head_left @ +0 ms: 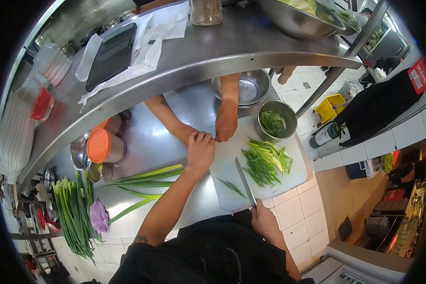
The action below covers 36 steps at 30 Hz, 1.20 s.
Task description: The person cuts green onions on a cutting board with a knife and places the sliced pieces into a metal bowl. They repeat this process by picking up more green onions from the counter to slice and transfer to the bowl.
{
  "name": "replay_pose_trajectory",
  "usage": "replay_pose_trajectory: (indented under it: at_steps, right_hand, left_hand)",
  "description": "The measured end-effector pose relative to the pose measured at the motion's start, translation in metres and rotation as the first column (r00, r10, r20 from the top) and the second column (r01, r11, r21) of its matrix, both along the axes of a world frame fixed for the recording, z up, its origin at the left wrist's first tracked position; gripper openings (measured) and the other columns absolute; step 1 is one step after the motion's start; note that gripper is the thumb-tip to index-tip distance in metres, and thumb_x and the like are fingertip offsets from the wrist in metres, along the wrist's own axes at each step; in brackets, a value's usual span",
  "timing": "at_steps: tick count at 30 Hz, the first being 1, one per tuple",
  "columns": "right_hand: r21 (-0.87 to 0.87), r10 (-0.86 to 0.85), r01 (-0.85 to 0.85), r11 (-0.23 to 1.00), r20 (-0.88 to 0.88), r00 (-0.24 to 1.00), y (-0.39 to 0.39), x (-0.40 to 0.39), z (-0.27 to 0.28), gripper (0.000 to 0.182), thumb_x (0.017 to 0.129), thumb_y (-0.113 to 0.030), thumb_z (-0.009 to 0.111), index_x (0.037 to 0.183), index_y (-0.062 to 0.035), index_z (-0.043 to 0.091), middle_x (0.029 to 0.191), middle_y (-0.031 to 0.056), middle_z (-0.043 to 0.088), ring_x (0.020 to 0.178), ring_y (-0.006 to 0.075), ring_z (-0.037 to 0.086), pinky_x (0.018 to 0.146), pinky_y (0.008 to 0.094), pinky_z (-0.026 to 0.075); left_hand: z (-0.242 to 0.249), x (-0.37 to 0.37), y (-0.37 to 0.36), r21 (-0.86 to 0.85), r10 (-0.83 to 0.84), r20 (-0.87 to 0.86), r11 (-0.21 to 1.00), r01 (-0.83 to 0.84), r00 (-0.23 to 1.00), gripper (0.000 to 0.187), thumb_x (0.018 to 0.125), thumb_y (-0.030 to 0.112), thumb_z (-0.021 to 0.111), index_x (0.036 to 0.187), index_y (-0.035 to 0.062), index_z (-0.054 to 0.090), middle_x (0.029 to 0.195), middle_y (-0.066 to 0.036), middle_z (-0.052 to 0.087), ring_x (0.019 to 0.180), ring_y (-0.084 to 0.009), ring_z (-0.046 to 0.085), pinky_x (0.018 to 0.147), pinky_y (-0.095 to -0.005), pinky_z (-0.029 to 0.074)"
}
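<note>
My right hand [265, 218] grips a kitchen knife [244, 180], its blade pointing away over the white cutting board [222, 201]. Sliced green onions [269, 163] lie in a heap to the right of the blade, with a few green strips [231, 186] at its left. My left hand [201, 150] reaches forward past the board's left edge, fingers curled. It meets the hands of a person opposite, one hand [227, 125] on the right and the other [184, 134] partly behind mine. What is between the hands is hidden.
Whole green onions [72, 213] and a purple cloth [99, 216] lie left; more stalks [146, 180] lie nearer. A metal pot [277, 135] with cut greens and steel bowls [260, 92] stand behind the board. An orange-lidded container [98, 146] sits left. A steel shelf [199, 66] overhangs the counter.
</note>
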State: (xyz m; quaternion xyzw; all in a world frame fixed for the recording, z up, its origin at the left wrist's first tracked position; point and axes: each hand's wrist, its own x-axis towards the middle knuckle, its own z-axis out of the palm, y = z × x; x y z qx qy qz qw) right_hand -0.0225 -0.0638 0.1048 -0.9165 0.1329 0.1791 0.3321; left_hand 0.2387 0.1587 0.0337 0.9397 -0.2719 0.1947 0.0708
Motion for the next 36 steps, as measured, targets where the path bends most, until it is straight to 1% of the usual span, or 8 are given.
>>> replay_pose_trajectory:
  at_steps: [14,17,22,26,28,29,31,36]
  right_hand:
    - [-0.007,-0.008,0.008,1.000,-0.010,1.000,0.000,0.003,0.003,0.037,0.107,-0.017,0.061,0.140,-0.0025,0.056,0.093,0.0358,0.073,0.091,0.0576,0.070,0.082,0.0647,0.054]
    - [-0.034,0.022,-0.019,0.999,0.101,0.995,-0.002,-0.002,-0.001,0.034,0.108,-0.017,0.060,0.139,-0.0028,0.056,0.085,0.0327,0.072,0.081,0.0560,0.070,0.074,0.0664,0.054]
    - [-0.060,0.068,-0.063,0.996,0.073,0.995,-0.004,0.003,0.016,0.034,0.108,-0.017,0.060,0.139,-0.0030,0.057,0.085,0.0332,0.071,0.082,0.0555,0.070,0.074,0.0663,0.054]
    - [-0.025,0.085,-0.083,0.996,0.124,0.989,0.001,0.010,0.015,0.034,0.109,-0.016,0.058,0.140,-0.0030,0.056,0.086,0.0331,0.072,0.082,0.0556,0.070,0.074,0.0666,0.053]
    - [-0.028,0.100,-0.097,0.995,0.132,0.986,0.005,0.017,0.019,0.034,0.109,-0.015,0.057,0.140,-0.0027,0.055,0.086,0.0330,0.072,0.082,0.0555,0.070,0.074,0.0666,0.053]
    - [-0.031,0.116,-0.112,0.993,0.145,0.983,0.007,0.022,0.020,0.034,0.109,-0.014,0.056,0.141,-0.0023,0.054,0.087,0.0328,0.072,0.083,0.0555,0.070,0.075,0.0665,0.053]
    - [-0.023,0.126,-0.124,0.992,0.156,0.980,0.011,0.037,0.019,0.035,0.109,-0.014,0.057,0.141,-0.0011,0.054,0.086,0.0341,0.072,0.084,0.0565,0.070,0.075,0.0659,0.053]
    - [-0.046,0.212,-0.207,0.977,0.209,0.955,0.028,0.083,0.002,0.037,0.109,-0.014,0.057,0.143,-0.0001,0.052,0.085,0.0339,0.072,0.082,0.0576,0.070,0.075,0.0658,0.053]
  left_hand:
    - [-0.024,-0.008,0.015,0.170,-0.030,-0.036,0.985,0.035,0.999,0.024,0.095,0.014,0.062,0.107,0.0060,0.082,0.115,-0.008,0.074,0.135,-0.0267,0.059,0.124,-0.0502,0.032]
    - [-0.020,-0.005,0.016,0.199,-0.036,-0.071,0.979,0.050,0.997,0.026,0.095,0.015,0.062,0.110,0.0056,0.081,0.115,-0.008,0.073,0.134,-0.0270,0.059,0.124,-0.0504,0.031]
    - [-0.011,-0.014,0.019,0.144,-0.028,-0.093,0.989,0.041,0.995,0.032,0.091,0.011,0.062,0.118,0.0080,0.081,0.116,-0.008,0.072,0.130,-0.0266,0.061,0.122,-0.0525,0.033]
    - [-0.008,-0.011,0.025,0.159,-0.009,-0.177,0.987,0.038,0.984,0.025,0.094,0.013,0.065,0.112,0.0110,0.082,0.113,-0.005,0.074,0.120,-0.0237,0.065,0.119,-0.0539,0.034]
    - [-0.014,-0.011,0.027,-0.021,0.001,-0.305,1.000,-0.008,0.952,0.018,0.095,0.010,0.065,0.099,0.0091,0.082,0.107,-0.007,0.073,0.111,-0.0261,0.068,0.118,-0.0520,0.036]
    - [-0.017,-0.012,0.028,-0.022,0.004,-0.305,1.000,-0.011,0.952,0.018,0.095,0.010,0.065,0.099,0.0091,0.082,0.107,-0.007,0.073,0.111,-0.0261,0.068,0.118,-0.0520,0.036]
    - [-0.021,-0.013,0.031,-0.223,-0.065,-0.260,0.975,0.006,0.963,0.015,0.098,0.012,0.066,0.097,0.0089,0.081,0.106,-0.008,0.073,0.107,-0.0294,0.069,0.114,-0.0487,0.040]
    - [-0.022,-0.011,0.033,-0.317,-0.086,-0.278,0.948,-0.007,0.957,0.013,0.099,0.012,0.069,0.099,0.0062,0.081,0.105,-0.009,0.073,0.107,-0.0312,0.068,0.108,-0.0441,0.045]
